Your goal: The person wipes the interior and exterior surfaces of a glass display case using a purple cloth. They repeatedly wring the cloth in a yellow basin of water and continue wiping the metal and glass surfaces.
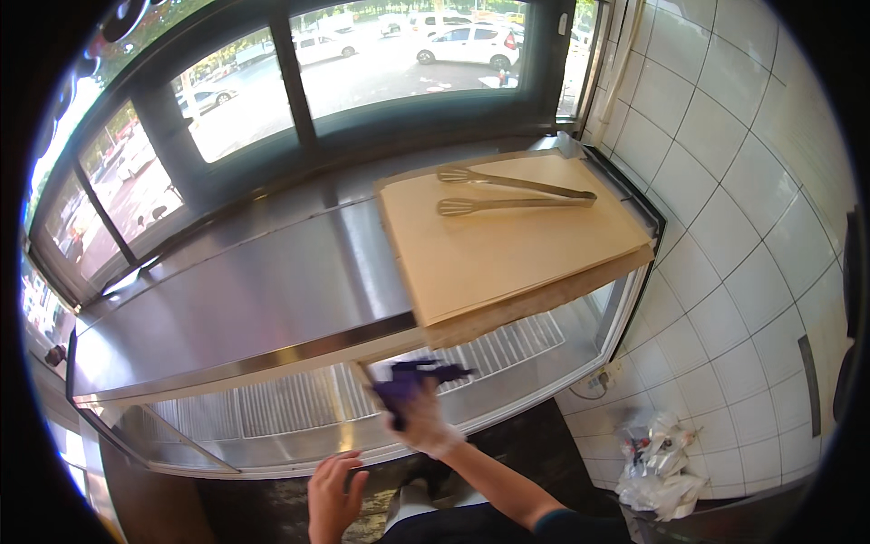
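My right hand (425, 418), in a thin clear glove, grips a dark purple cloth (408, 387) at the front opening of a glass display case (503, 408). The cloth looks blurred. Left of it, my left hand (336, 493) is bare and empty, its fingers apart, just in front of the case's lower edge. On the steel top (292, 292) of the case, brown paper sheets (510, 251) lie stacked at the right. Metal tongs (523, 194) rest on the paper, their slotted ends pointing left.
Wire racks (299, 404) line the inside of the case. Framed windows stand behind the steel top, and a white tiled wall (714, 204) rises at the right. Plastic bags (659, 469) are near the wall's foot, below a socket with a plug (603, 382).
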Demonstrator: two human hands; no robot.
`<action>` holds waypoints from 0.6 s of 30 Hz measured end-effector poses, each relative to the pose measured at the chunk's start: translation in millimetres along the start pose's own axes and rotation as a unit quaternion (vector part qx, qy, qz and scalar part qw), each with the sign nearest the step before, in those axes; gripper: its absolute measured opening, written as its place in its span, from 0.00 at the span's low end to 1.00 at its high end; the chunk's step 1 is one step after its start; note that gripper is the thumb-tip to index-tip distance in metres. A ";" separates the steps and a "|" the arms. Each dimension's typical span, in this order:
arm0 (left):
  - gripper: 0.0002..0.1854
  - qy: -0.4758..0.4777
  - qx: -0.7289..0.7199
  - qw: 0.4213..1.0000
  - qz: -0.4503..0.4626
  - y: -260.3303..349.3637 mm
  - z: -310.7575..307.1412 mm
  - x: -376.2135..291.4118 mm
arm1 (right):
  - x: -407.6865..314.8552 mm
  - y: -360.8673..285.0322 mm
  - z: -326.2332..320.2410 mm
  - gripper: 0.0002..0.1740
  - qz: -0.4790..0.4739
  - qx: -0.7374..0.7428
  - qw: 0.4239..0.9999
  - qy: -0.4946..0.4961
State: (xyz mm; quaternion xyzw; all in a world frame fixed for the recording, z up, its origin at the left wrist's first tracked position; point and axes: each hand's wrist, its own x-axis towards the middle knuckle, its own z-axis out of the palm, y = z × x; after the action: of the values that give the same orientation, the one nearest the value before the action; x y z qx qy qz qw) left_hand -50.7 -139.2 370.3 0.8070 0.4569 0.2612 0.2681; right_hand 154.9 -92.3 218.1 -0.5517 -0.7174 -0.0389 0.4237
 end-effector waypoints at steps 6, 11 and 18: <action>0.08 0.077 0.041 0.995 -0.048 46.7 25.4 28.1 | 6.0 50.0 34.3 0.36 -0.139 -0.134 0.981 0.035; 0.07 0.095 0.105 0.990 -0.016 44.9 28.2 35.1 | -43.3 235.1 -78.8 0.30 0.166 0.013 0.985 0.037; 0.08 0.111 0.139 0.977 -0.122 11.9 31.0 1.5 | -96.6 425.5 -273.7 0.37 0.389 0.046 0.863 0.317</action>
State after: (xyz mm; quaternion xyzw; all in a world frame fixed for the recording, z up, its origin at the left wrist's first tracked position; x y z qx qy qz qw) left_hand -22.2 -149.2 356.2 0.7404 0.6105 0.2489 0.1309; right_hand 663.4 -143.7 154.7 -0.7236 -0.2720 -0.0106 0.6343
